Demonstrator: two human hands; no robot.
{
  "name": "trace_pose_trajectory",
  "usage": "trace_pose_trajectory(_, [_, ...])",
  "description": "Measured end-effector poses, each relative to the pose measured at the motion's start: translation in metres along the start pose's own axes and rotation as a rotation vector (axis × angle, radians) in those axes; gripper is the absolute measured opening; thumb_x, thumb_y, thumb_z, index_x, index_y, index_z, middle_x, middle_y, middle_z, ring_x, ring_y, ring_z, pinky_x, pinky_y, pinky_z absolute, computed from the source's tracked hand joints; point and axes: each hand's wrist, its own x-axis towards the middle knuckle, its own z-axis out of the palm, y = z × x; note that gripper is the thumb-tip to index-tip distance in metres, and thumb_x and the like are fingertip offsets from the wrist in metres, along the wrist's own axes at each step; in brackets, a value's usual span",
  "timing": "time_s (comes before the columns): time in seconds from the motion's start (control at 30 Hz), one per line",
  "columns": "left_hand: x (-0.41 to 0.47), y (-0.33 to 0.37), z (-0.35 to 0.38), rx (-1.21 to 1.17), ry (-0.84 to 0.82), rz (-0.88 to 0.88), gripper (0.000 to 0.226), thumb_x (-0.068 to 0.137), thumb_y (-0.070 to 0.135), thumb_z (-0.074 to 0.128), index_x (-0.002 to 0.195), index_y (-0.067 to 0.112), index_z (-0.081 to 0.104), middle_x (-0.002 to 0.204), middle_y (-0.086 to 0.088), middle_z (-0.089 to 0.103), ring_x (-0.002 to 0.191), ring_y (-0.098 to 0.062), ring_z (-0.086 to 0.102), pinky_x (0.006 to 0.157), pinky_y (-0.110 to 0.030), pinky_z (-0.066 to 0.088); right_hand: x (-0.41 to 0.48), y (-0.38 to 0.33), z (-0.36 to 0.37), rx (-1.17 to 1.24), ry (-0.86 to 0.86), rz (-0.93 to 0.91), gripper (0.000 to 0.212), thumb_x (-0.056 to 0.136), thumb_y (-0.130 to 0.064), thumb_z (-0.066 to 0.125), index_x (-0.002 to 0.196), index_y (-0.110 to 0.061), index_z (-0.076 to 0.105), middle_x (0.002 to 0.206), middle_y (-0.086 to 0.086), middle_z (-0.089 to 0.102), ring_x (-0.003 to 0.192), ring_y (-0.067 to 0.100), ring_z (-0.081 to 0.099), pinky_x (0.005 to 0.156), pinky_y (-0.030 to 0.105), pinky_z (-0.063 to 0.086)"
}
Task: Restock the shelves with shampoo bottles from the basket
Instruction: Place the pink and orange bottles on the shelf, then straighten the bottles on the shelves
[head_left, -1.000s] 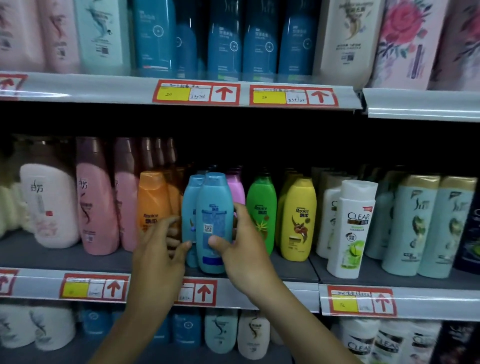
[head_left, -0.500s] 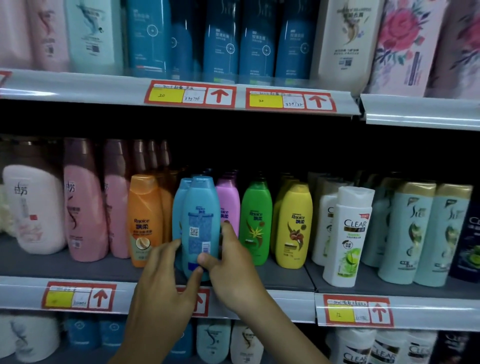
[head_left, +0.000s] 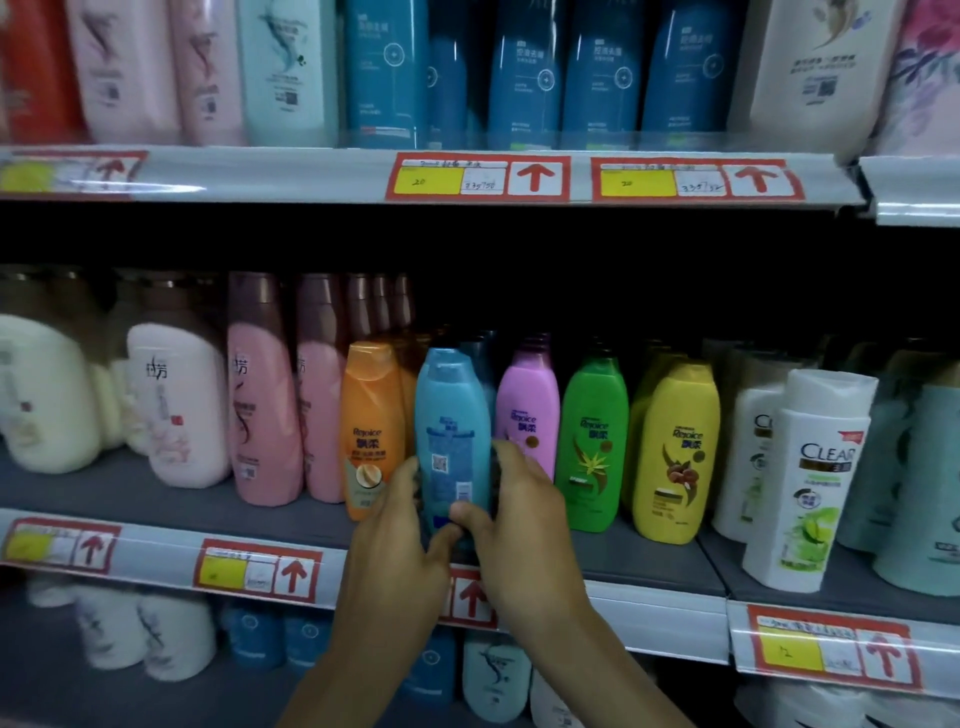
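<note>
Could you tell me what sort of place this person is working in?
Most likely a shop's hair-care aisle. Tiered shelves carry price tags with red arrows on their front rails, and rows of shampoo such as the yellow Rejoice bottle and white Clear bottle. Both hands hold a blue bottle there.

blue bottle (head_left: 451, 436) base hidden, perhaps shelved

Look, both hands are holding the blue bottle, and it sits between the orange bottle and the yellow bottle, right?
Not quite. In the head view both the left hand and the right hand hold the blue bottle, and the orange bottle is on one side, but the other neighbour is the pink bottle, not the yellow bottle, which stands further right, past the green bottle.
</note>
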Motion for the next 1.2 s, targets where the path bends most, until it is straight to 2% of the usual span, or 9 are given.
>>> trace_pose_trajectory(0.13, [0.000, -0.005, 0.000, 0.044, 0.027, 0.021, 0.061, 0.086, 0.012, 0.066, 0.138, 0.026, 0.039, 0.124, 0.009, 0.057, 0.109, -0.009, 0.056, 0.093, -0.030, 0.050, 0.000, -0.001, 0.007, -0.087, 0.016, -0.007, 0.073, 0.089, -0.006, 0.062, 0.145, -0.026, 0.020, 0.132, -0.003, 0.048, 0.109, 0.009, 0.055, 0.092, 0.027, 0.053])
trace_pose_trajectory(0.2, [0.001, -0.006, 0.000, 0.054, 0.055, 0.043, 0.063, 0.086, 0.006, 0.064, 0.140, 0.024, 0.038, 0.126, 0.004, 0.055, 0.108, -0.013, 0.056, 0.093, -0.035, 0.051, -0.001, -0.001, 0.009, -0.131, 0.021, -0.034, 0.079, 0.088, -0.004, 0.062, 0.145, -0.030, 0.013, 0.136, -0.003, 0.043, 0.113, 0.013, 0.054, 0.094, 0.029, 0.052])
trace_pose_trajectory(0.33, [0.004, -0.006, -0.002, 0.093, 0.103, 0.064, 0.062, 0.086, 0.001, 0.062, 0.139, 0.023, 0.038, 0.122, 0.001, 0.053, 0.099, -0.013, 0.058, 0.085, -0.033, 0.053, -0.002, -0.003, 0.012, -0.223, 0.042, -0.061, 0.078, 0.090, -0.014, 0.062, 0.142, -0.034, 0.007, 0.139, -0.004, 0.040, 0.114, 0.015, 0.055, 0.092, 0.031, 0.053])
trace_pose_trajectory(0.57, [0.005, -0.005, -0.003, 0.120, 0.119, 0.073, 0.061, 0.084, -0.001, 0.061, 0.136, 0.022, 0.040, 0.118, -0.002, 0.055, 0.096, -0.017, 0.060, 0.083, -0.034, 0.053, 0.001, -0.001, 0.018, -0.317, 0.059, -0.067, 0.071, 0.091, -0.021, 0.062, 0.141, -0.028, 0.013, 0.132, -0.001, 0.046, 0.111, 0.017, 0.058, 0.086, 0.031, 0.052])
trace_pose_trajectory(0.73, [-0.003, 0.007, -0.010, 0.140, 0.103, 0.088, 0.053, 0.088, 0.004, 0.056, 0.136, 0.021, 0.040, 0.120, -0.003, 0.054, 0.103, -0.021, 0.057, 0.088, -0.043, 0.051, -0.011, -0.004, 0.007, -0.312, 0.024, -0.108, 0.061, 0.094, -0.021, 0.056, 0.143, -0.023, 0.020, 0.139, 0.000, 0.041, 0.121, 0.019, 0.050, 0.093, 0.035, 0.050])
trace_pose_trajectory(0.87, [-0.027, 0.017, -0.015, 0.365, 0.109, 0.219, 0.044, 0.089, 0.008, 0.055, 0.132, 0.010, 0.046, 0.115, -0.013, 0.058, 0.102, -0.032, 0.055, 0.083, -0.047, 0.049, -0.043, 0.002, -0.026, -0.486, -0.045, -0.182, 0.038, 0.096, -0.026, 0.050, 0.131, -0.016, 0.042, 0.130, 0.008, 0.042, 0.113, 0.027, 0.048, 0.090, 0.041, 0.048])
trace_pose_trajectory(1.03, [-0.064, 0.036, 0.009, 0.532, -0.120, 0.395, 0.037, 0.084, 0.018, 0.051, 0.113, -0.003, 0.061, 0.103, -0.025, 0.062, 0.094, -0.042, 0.056, 0.080, -0.050, 0.048, -0.092, 0.022, -0.081, -0.670, -0.070, -0.098, 0.033, 0.095, -0.026, 0.049, 0.123, -0.009, 0.051, 0.122, 0.012, 0.048, 0.109, 0.033, 0.050, 0.084, 0.041, 0.043])
trace_pose_trajectory(1.1, [-0.073, 0.045, 0.022, 0.547, -0.175, 0.392, 0.032, 0.085, 0.012, 0.061, 0.113, -0.004, 0.062, 0.105, -0.027, 0.060, 0.095, -0.044, 0.055, 0.081, -0.053, 0.048, -0.107, 0.029, -0.102, -0.684, -0.069, -0.062, 0.035, 0.096, -0.025, 0.050, 0.127, -0.009, 0.050, 0.126, 0.013, 0.048, 0.112, 0.033, 0.049, 0.085, 0.042, 0.043])
trace_pose_trajectory(1.2, [-0.083, 0.056, 0.034, 0.532, -0.225, 0.356, 0.041, 0.080, 0.009, 0.068, 0.118, -0.002, 0.061, 0.111, -0.025, 0.059, 0.099, -0.044, 0.054, 0.085, -0.052, 0.047, -0.123, 0.037, -0.127, -0.658, -0.041, -0.021, 0.035, 0.096, -0.023, 0.051, 0.128, -0.010, 0.050, 0.128, 0.013, 0.046, 0.114, 0.034, 0.047, 0.088, 0.043, 0.047])
